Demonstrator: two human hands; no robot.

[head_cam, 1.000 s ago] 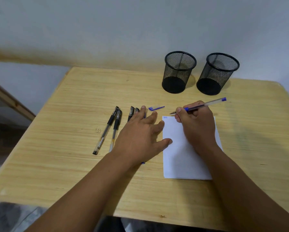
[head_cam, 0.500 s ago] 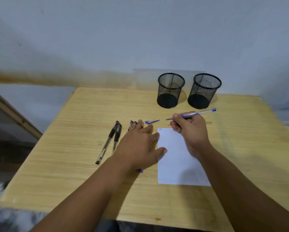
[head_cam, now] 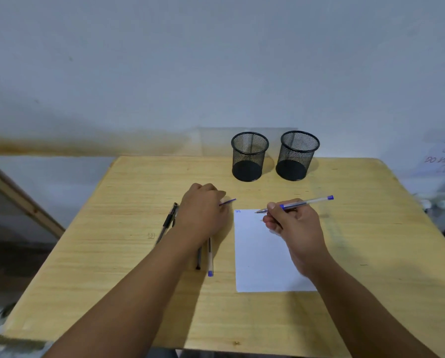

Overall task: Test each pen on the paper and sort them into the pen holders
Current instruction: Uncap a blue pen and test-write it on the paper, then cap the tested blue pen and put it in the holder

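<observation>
- Head view shows our right hand (head_cam: 293, 223) gripping a pen (head_cam: 297, 203), fingers curled round the barrel near the tip; it is uncapped, its long axis running from the tip at lower left up to the blue end plug at upper right
- We see the tip hanging at the top edge of the paper (head_cam: 262, 254), a little right of a small blue scribble in the sheet's top left corner; whether the tip touches the sheet we cannot tell
- Our left hand (head_cam: 203, 215) is at the blue cap (head_cam: 229, 201), which pokes out from under its fingertips and points toward the pen tip; the fingers look bent over it, but we cannot tell whether they pinch it or only rest on it
- We judge the coming move turns on that line: cap and tip lie nearly end to end, close but apart, with the top left corner of the paper between them, so the two hands need only close toward each other along the pen's own axis to recap
- Untested pens lie under and beside the left forearm: black pens (head_cam: 168, 220) to its left, a grey pen (head_cam: 198, 257) and a blue-ended pen (head_cam: 210, 257) just left of the paper, all roughly lengthwise toward us
- Two mesh holders, the left holder (head_cam: 249, 156) and right holder (head_cam: 297, 155), stand at the far edge of the table (head_cam: 371, 254), straight ahead of the paper; the right hand is the nearer to both, and we see nothing inside either
</observation>
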